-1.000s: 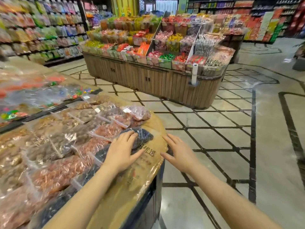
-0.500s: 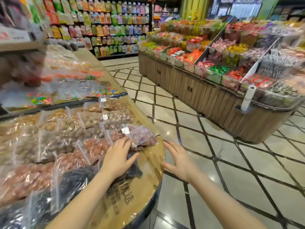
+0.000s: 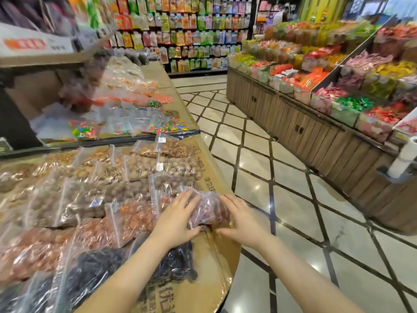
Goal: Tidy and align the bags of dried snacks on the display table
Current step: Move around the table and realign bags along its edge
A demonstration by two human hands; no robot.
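Sitting at the near right edge of the surface (image 3: 216,263), a clear bag of reddish-brown snacks (image 3: 208,210) lies between both hands. The left hand (image 3: 176,219) presses flat against the bag's left side, fingers spread over the plastic and thumb stretched along its lower edge. The right hand (image 3: 242,219) cups the bag's right side, fingers laid on the plastic and thumb pointing in beneath it. Both hands touch the bag with loose, extended fingers; neither is clenched.

Just left of this bag, rows of other clear bags (image 3: 94,199) hold brown, orange and tan dried snacks, overlapping one another like shingles. A bag of dark, almost black pieces (image 3: 99,269) lies below the left forearm, nearer the camera. Brown cardboard with printed characters covers the surface, glossy under a clear film.

Farther back, beyond a dark divider strip, bags of multicoloured candy (image 3: 167,126) and orange pieces lie on a second section, blurred. Across a tiled aisle (image 3: 282,211) with dark diagonal lines stands a wood-panelled display island (image 3: 316,132) heaped with bright packets, a white roll (image 3: 404,159) mounted at its near end. Wall shelves of coloured pouches (image 3: 185,30) fill the background.
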